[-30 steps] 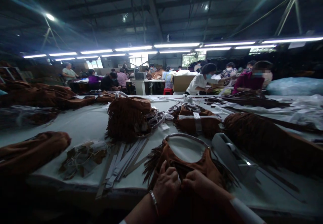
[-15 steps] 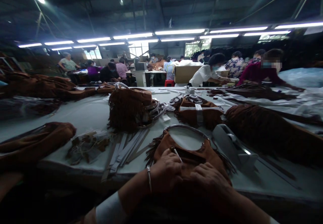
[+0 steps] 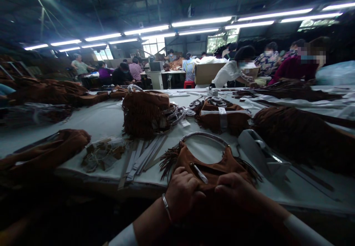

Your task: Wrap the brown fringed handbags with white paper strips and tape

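Observation:
A brown suede fringed bag (image 3: 213,164) with a round metal handle lies at the near edge of the white table (image 3: 105,120). My left hand (image 3: 181,193), a bracelet on its wrist, grips the bag's near edge with curled fingers. Beside it, my right hand (image 3: 235,192) presses on the bag's right part, fingers closed over the suede. A small pale zipper pull (image 3: 200,174) sticks up from the bag just above my left hand.
A grey tape dispenser (image 3: 262,157) sits right of the bag. Flat grey strips (image 3: 144,155) and a bagged bundle (image 3: 104,153) lie to the left. More fringed bags (image 3: 145,113) and brown piles (image 3: 302,137) cover the table. Several people work at the far tables.
The view has tilted down and drawn closer. Both hands slid toward me along the bag, and the zipper pull now shows above my left hand.

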The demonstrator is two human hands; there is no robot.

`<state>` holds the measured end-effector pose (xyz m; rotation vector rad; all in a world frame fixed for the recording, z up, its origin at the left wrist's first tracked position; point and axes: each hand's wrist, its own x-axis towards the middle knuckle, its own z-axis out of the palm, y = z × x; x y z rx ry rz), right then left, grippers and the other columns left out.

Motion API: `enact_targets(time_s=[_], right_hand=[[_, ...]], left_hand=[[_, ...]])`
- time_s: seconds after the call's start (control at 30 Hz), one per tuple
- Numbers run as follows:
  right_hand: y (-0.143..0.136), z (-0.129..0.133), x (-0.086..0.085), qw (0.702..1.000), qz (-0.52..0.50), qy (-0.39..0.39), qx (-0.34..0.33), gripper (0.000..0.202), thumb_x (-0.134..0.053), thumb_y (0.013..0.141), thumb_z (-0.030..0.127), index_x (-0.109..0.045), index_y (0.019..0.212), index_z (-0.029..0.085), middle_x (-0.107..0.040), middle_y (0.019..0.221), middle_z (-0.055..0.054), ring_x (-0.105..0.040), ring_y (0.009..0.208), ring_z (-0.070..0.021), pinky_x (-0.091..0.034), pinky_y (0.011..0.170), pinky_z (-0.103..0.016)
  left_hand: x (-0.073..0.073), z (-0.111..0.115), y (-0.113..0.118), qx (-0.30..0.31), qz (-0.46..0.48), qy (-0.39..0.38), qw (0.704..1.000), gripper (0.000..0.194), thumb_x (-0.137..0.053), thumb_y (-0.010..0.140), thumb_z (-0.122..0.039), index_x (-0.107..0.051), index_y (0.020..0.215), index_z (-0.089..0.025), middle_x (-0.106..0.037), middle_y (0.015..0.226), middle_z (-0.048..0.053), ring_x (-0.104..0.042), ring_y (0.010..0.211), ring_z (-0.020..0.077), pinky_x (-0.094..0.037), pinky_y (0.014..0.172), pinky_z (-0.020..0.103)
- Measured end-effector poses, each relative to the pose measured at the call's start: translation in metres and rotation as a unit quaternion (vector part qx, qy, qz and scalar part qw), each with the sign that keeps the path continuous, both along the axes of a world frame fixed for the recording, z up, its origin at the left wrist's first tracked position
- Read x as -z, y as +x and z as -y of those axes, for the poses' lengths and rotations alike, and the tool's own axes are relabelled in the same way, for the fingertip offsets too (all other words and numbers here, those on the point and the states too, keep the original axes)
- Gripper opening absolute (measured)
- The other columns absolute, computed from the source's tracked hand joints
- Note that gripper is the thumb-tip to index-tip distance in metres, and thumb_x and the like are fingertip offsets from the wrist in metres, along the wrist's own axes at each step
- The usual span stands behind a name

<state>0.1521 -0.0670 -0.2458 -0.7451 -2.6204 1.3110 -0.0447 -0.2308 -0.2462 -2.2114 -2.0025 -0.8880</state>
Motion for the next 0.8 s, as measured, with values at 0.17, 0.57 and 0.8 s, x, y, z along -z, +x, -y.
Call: enact_targets(time_s=[0.17, 0.57, 0.8], right_hand=[[-0.008, -0.004, -0.001, 0.997, -0.067, -0.031, 0.035, 0.031, -0.055, 0.092, 0.042, -0.061, 0.074, 0.018, -0.061, 0.072, 0.001, -0.053, 0.069, -0.0149, -0.041, 0.062, -0.026], [0.02, 0.048, -0.005, 0.884, -0.115, 0.453, 0.012, 0.045, -0.072, 0.083, 0.027, -0.061, 0.127, 0.02, -0.068, 0.124, -0.012, -0.061, 0.11, -0.0306, -0.047, 0.093, -0.044], [-0.012, 0.047, 0.008, 0.927, -0.034, 0.373, 0.023, 0.009, -0.07, 0.083, 0.019, -0.064, 0.089, 0.022, -0.07, 0.084, -0.002, -0.065, 0.078, -0.022, -0.042, 0.07, -0.034]], left_hand=[[0.007, -0.022, -0.009, 0.051, -0.019, 0.025, 0.998, 0.042, -0.043, 0.104, -0.039, -0.065, 0.074, -0.019, -0.07, 0.07, 0.003, -0.063, 0.064, 0.0169, -0.043, 0.071, 0.032], [-0.019, -0.051, -0.018, 0.046, 0.001, -0.14, 0.989, 0.054, -0.046, 0.102, -0.041, -0.062, 0.057, -0.017, -0.061, 0.056, 0.0, -0.044, 0.05, 0.0095, -0.026, 0.054, 0.026], [-0.035, -0.075, -0.026, 0.066, -0.01, -0.151, 0.986, 0.035, -0.061, 0.094, -0.045, -0.071, 0.074, -0.018, -0.068, 0.072, 0.001, -0.059, 0.067, 0.0139, -0.039, 0.062, 0.024]])
